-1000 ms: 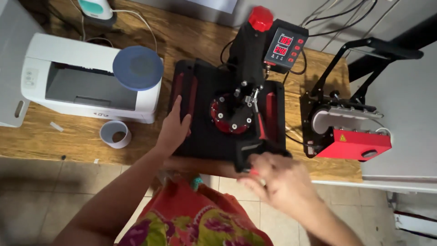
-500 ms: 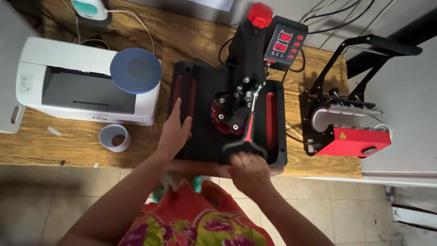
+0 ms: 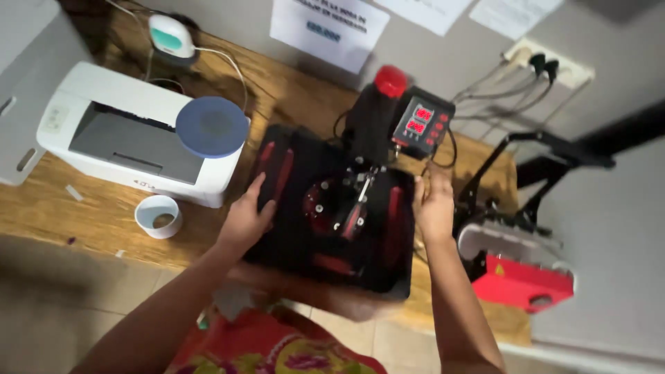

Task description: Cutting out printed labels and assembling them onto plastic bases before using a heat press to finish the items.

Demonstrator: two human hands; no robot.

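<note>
A black heat press [image 3: 332, 208] with red trim sits on the wooden counter [image 3: 104, 215]. The person's left hand [image 3: 247, 218] lies flat on the press's left edge, fingers [image 3: 258, 185] spread along the top plate. The right hand [image 3: 434, 208] rests against the right edge, just below the control box [image 3: 422, 125] with its red display. A red knob [image 3: 391, 79] tops the column behind. To the left stands a white printer [image 3: 118, 138] with a blue disc [image 3: 211, 127] resting on it, and a white mug [image 3: 158, 216] stands near its front. To the right sits a smaller red and black press [image 3: 519, 270].
</note>
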